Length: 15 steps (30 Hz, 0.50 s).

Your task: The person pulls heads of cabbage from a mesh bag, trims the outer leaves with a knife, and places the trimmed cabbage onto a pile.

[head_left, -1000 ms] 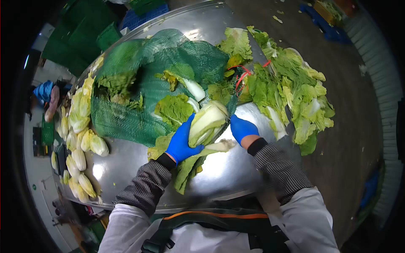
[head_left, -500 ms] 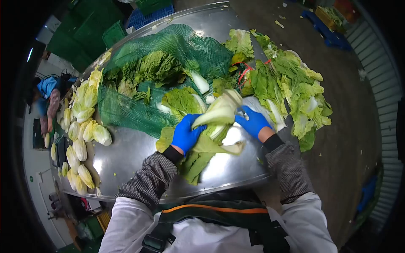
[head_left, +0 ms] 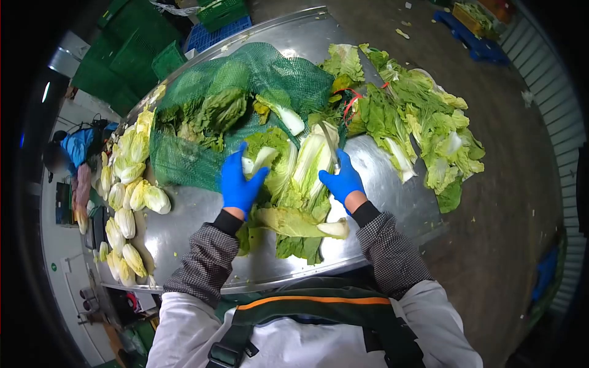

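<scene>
A Chinese cabbage (head_left: 313, 162) with a pale stem and loose green leaves lies in front of me on the metal table, between my hands. My left hand (head_left: 241, 184), in a blue glove, is open at its left side, thumb and fingers apart beside a cut white leaf base (head_left: 264, 158). My right hand (head_left: 345, 183), also gloved in blue, is closed on what looks like a knife (head_left: 330, 144); its narrow grey blade points away from me along the cabbage's right side. The handle is hidden in the glove. A detached outer leaf (head_left: 294, 224) lies nearest me.
A green mesh sack (head_left: 190, 162) with cabbages inside spreads over the table (head_left: 184, 233). Trimmed pale cabbages (head_left: 126, 222) line the left edge. Discarded leaves (head_left: 429, 129) pile up at the right edge. Another person (head_left: 76, 147) stands at far left; green crates (head_left: 169, 60) stand behind.
The cabbage, lifted and tilted between my hands before, now lies on the table. My left hand has let go and moved left and up; my right hand has shifted slightly left.
</scene>
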Each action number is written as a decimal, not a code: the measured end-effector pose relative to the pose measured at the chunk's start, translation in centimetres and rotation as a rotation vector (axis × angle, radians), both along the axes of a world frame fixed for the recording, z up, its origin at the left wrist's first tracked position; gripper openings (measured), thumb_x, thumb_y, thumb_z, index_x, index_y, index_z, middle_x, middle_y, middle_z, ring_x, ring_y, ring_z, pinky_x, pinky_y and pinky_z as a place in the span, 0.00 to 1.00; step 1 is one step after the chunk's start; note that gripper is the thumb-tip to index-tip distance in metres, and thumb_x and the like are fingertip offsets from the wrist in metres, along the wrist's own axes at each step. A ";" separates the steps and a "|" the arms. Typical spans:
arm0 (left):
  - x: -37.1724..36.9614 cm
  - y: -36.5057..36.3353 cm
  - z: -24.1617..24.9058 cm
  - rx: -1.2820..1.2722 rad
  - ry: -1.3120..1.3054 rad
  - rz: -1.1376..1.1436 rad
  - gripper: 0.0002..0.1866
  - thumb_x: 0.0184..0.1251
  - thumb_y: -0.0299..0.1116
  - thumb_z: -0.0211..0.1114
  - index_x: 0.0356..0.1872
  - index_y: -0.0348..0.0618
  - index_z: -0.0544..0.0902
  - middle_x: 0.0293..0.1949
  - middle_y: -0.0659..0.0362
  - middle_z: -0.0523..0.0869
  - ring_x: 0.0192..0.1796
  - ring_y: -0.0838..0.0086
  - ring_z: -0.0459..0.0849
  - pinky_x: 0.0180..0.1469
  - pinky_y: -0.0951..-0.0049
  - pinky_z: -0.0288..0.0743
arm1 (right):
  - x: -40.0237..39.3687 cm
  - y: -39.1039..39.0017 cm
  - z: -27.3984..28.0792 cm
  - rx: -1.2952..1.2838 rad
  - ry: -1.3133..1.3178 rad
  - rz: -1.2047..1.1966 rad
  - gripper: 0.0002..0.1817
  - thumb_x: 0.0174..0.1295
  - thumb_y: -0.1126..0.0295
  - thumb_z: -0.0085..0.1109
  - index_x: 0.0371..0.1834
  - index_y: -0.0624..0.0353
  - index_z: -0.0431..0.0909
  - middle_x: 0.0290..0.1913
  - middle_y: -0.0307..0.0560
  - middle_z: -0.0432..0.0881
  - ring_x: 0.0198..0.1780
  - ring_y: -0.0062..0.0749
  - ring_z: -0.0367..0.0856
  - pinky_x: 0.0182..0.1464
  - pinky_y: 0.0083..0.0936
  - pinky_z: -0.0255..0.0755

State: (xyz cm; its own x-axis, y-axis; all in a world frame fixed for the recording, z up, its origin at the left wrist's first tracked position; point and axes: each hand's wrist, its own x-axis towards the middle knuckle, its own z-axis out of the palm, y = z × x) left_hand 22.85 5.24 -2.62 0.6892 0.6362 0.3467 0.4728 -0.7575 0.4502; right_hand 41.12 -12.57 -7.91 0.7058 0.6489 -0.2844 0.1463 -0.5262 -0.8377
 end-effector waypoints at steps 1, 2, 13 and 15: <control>1.5 -1.3 -0.4 -0.274 -0.097 -0.073 0.37 0.53 0.40 0.73 0.64 0.37 0.68 0.54 0.45 0.78 0.55 0.57 0.78 0.57 0.64 0.71 | -0.2 0.2 0.0 -0.003 0.012 -0.021 0.45 0.50 0.53 0.64 0.70 0.56 0.54 0.50 0.65 0.79 0.50 0.57 0.79 0.53 0.38 0.73; 3.1 -3.1 -0.2 -0.476 -0.024 -0.047 0.37 0.53 0.45 0.73 0.62 0.38 0.70 0.53 0.45 0.78 0.56 0.58 0.78 0.56 0.65 0.71 | -0.4 0.1 1.1 -0.036 0.032 -0.028 0.45 0.49 0.56 0.62 0.71 0.56 0.53 0.49 0.64 0.80 0.51 0.56 0.79 0.54 0.39 0.72; 6.3 -4.6 -2.0 -0.214 0.391 -0.162 0.17 0.62 0.45 0.56 0.28 0.38 0.79 0.29 0.43 0.82 0.32 0.47 0.81 0.39 0.51 0.75 | -0.3 -3.5 -1.1 0.171 0.037 -0.108 0.35 0.53 0.59 0.61 0.66 0.54 0.63 0.45 0.60 0.82 0.40 0.52 0.83 0.44 0.39 0.76; 6.5 -6.2 -1.8 -0.145 0.406 -0.167 0.17 0.63 0.44 0.56 0.29 0.39 0.78 0.28 0.44 0.82 0.31 0.48 0.82 0.37 0.51 0.75 | -0.3 -3.3 0.8 -0.017 -0.014 0.004 0.40 0.51 0.53 0.62 0.68 0.55 0.59 0.44 0.61 0.82 0.43 0.56 0.82 0.47 0.41 0.74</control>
State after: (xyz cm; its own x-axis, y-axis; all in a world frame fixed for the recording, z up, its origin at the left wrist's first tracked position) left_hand 29.38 -0.91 -4.41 0.8478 0.5271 -0.0573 0.5099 -0.7809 0.3607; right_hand 40.80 -15.87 -7.07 0.7075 0.6466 -0.2852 0.1599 -0.5396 -0.8266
